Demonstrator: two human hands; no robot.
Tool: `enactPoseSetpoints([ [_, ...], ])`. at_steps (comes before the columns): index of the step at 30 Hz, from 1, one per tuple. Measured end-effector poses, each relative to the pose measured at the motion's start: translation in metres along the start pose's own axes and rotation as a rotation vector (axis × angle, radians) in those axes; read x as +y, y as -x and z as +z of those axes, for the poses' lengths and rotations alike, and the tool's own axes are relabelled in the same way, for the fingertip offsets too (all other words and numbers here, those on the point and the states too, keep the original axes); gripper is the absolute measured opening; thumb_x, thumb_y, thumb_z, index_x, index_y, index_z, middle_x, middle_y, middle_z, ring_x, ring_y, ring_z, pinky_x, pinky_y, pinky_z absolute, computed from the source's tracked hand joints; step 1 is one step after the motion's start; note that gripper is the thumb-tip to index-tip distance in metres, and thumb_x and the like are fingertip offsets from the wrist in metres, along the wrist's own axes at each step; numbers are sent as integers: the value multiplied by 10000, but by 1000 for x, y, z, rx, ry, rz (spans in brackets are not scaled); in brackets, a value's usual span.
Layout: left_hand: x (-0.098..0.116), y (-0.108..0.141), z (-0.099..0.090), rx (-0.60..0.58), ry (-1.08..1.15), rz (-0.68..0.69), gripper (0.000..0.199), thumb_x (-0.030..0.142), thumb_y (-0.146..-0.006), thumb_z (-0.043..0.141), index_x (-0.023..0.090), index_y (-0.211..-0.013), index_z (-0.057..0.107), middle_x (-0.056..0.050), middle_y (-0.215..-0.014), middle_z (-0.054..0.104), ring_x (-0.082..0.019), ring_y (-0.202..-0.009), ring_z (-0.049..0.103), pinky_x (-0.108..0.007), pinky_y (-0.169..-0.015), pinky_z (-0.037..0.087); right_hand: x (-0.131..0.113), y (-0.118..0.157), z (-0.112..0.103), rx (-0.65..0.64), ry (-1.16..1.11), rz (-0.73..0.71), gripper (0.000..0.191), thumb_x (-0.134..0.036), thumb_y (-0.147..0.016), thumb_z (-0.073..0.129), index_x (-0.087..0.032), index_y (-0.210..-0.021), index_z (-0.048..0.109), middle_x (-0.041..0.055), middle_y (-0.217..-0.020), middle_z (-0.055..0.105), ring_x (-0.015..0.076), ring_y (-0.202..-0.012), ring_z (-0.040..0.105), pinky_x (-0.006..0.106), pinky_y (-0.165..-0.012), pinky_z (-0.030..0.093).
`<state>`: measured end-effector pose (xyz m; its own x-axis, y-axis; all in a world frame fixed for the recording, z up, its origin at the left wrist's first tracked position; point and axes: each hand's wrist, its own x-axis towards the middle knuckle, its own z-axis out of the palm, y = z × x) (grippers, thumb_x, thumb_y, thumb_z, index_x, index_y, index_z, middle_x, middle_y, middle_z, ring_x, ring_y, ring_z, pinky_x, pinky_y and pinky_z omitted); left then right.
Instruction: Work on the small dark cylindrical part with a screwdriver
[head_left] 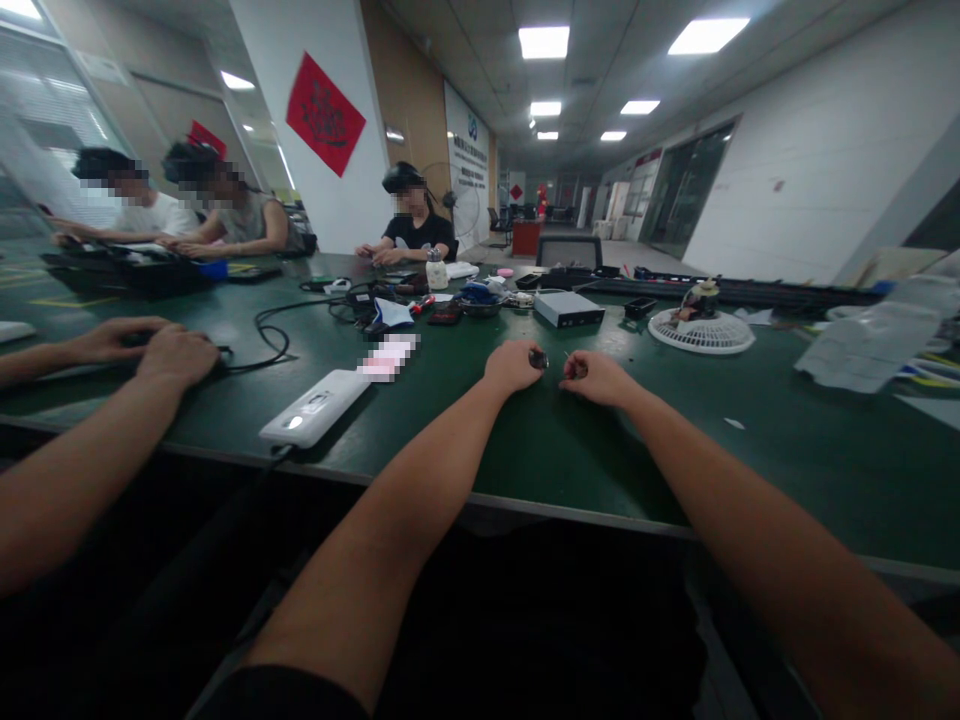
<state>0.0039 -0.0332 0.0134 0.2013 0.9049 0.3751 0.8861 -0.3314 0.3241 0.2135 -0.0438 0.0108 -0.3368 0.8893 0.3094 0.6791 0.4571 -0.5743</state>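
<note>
Small dark part [538, 358] pinched in my left hand [512, 365], second dark part [576, 369] in my right hand [598, 378], both closed, over the green tabletop [750, 470] near its front edge; silver box [568, 309] beyond, white device [315, 407] off left.

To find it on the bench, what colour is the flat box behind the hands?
The flat box is light silver-grey; it shows best in the head view.
</note>
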Motion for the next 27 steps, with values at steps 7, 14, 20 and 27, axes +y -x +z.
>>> enactPoseSetpoints([
  [7, 1, 1, -2, -4, 12, 0, 393, 330, -801, 751, 266, -1186, 802, -91, -1138, 799, -307, -1083, 740, -390, -970, 597, 3, -2, -10, -80, -92, 54, 150, -114, -675, 763, -212, -729, 663, -28, -587, 632, 143, -551, 579, 252, -502, 422],
  [14, 0, 0, 0, 2, 12, 7, 394, 325, -802, 753, 264, -1188, 802, -95, -1132, 796, -299, -1081, 736, -390, -981, 592, -1, 3, -17, -266, -383, 219, 269, -14, -575, 694, -208, -758, 662, 43, -746, 760, 173, -570, 666, 241, -403, 507],
  [20, 0, 1, 0, 7, 13, 11, 389, 322, -802, 747, 260, -1183, 800, -95, -1124, 796, -302, -1073, 738, -399, -970, 595, -2, 4, -17, -302, -426, 153, 287, 5, -564, 710, -194, -762, 651, 36, -774, 772, 143, -576, 663, 259, -512, 551],
  [27, -1, -1, 1, 0, 42, 70, 391, 334, -774, 773, 242, -1152, 808, -91, -1089, 810, -312, -1047, 748, -398, -937, 602, 10, -4, -13, -50, -409, 41, 283, -110, -584, 826, -198, -774, 636, -17, -704, 697, 140, -631, 619, 287, -629, 518],
])
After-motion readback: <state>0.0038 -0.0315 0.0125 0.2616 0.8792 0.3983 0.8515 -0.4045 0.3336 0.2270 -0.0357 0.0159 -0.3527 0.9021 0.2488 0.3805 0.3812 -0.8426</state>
